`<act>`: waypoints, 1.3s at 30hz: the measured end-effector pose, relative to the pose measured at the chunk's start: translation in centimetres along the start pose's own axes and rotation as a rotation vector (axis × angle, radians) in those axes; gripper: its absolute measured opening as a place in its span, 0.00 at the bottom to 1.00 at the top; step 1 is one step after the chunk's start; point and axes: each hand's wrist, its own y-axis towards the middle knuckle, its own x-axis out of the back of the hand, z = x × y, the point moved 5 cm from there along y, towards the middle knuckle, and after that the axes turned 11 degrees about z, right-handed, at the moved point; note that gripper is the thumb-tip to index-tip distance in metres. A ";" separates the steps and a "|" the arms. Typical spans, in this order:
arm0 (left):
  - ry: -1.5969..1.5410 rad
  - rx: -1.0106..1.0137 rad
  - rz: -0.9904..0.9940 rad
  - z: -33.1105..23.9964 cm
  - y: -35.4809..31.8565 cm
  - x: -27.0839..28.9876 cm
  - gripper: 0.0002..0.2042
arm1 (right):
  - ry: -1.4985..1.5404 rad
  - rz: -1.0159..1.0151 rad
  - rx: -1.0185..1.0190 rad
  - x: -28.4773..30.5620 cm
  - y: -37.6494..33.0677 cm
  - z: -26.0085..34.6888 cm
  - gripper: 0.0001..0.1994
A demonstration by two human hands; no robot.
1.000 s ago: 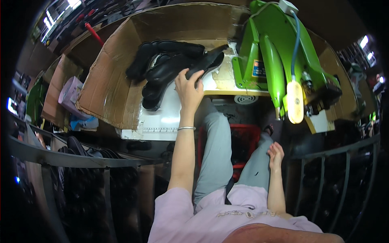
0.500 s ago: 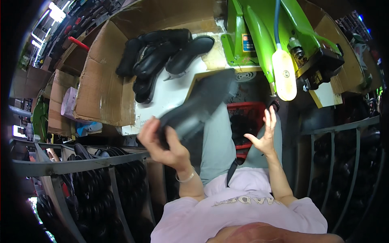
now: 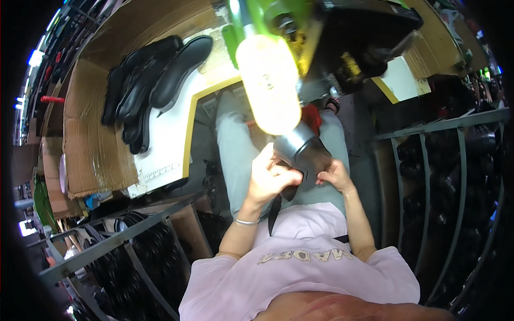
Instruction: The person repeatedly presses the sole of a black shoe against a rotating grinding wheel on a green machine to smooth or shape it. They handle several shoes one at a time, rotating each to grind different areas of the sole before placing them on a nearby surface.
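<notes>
Above my lap I hold a black shoe, its smooth, shiny surface bent into a curve. My left hand is closed on its left side, thumb along the near edge. On the opposite side, the fingers of my right hand close on the shoe's lower right edge. The bright lamp hides part of the far end. To the left, several black shoes lie piled on the white worktop.
A green machine with a dark motor-like block stands ahead. Cardboard walls border the worktop on the left. Metal racks of black shoes stand at my left and right. A yellow-edged panel sits at right.
The shoe has come from the left to above my lap, below the lamp. My right hand, open and empty before, now grips it too. The view has shifted right.
</notes>
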 end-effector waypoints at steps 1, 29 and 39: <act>0.167 0.085 -0.065 0.2 0.7 -0.2 0.20 | 0.047 0.002 0.017 0.0 0.0 -0.6 0.13; 0.116 -0.181 -0.008 0.4 4.3 2.2 0.19 | 0.193 -0.547 0.636 6.1 -3.4 14.3 0.23; 0.035 -0.267 -0.078 1.4 5.3 0.7 0.23 | 0.001 -0.565 0.737 7.2 -3.8 19.1 0.23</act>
